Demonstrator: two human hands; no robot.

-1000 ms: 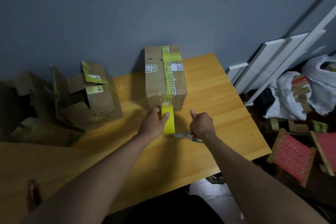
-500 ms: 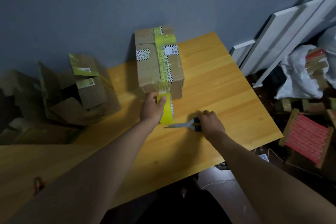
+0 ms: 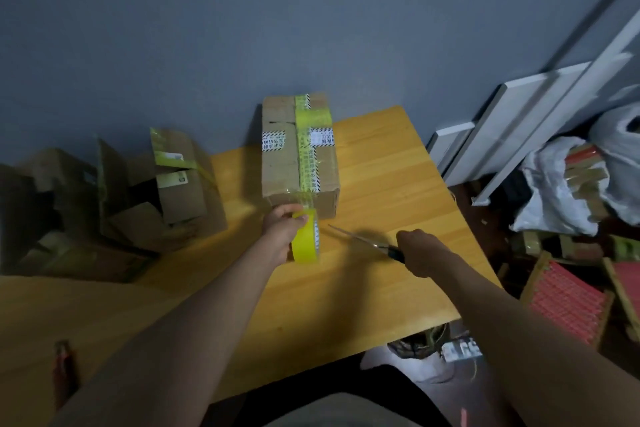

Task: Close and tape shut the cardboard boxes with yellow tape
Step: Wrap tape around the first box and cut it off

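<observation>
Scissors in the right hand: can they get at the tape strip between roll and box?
Probably yes. The right hand holds the scissors, tips pointing at the tape strip, with bare table between.

Quick headcount: one taped-up cardboard box (image 3: 298,152) on the wooden table (image 3: 381,184), one roll of yellow tape (image 3: 305,239), one pair of scissors (image 3: 367,242), two hands. Left of that there's a heap of opened boxes (image 3: 138,198), can't tell how many. Two white bags (image 3: 554,191) at right.

Bare surface (image 3: 398,184) right of the taped box (image 3: 299,149) is passable; crumpled open boxes (image 3: 149,198) crowd the left.
</observation>
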